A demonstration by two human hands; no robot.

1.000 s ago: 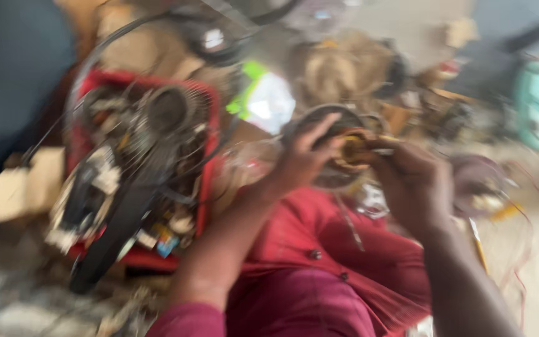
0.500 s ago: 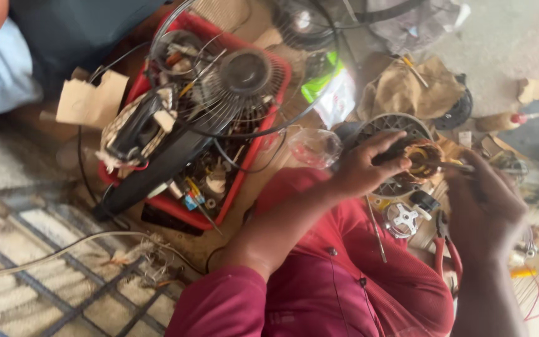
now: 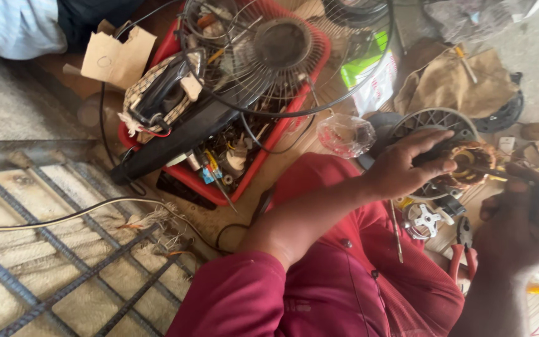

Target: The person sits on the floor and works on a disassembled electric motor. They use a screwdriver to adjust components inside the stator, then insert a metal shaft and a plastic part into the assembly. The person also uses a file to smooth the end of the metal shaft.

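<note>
Now, watching through the head camera, I am seeing the view settling: a second ago everything was smeared with motion, half a second ago it was steadying, and at this moment the picture is coming in sharp, with the red crate sitting further up and left in frame than before and more of the metal grating showing at lower left. I am reading that as the head having swung rather than the work having moved, since both hands are staying on the same piece throughout, so the job on the motor looks to be carrying on uninterrupted. The left hand is lying with fingers spread fairly wide and flat across the fan motor, thumb and fingertips pressing on its housing next to the copper windings, bracing rather than clamping it. The right hand is curling closed around a thin tool whose tip is reaching into the windings; I cannot tell what kind of tool it is. The motor itself is resting at the right of the frame, just above the red-clothed lap. Close by it, I am noticing a small white fan hub, red-handled pliers and a crumpled clear plastic bag. Inside the crate a wire fan guard is leaning over loose parts and a black handle-shaped piece.
</note>
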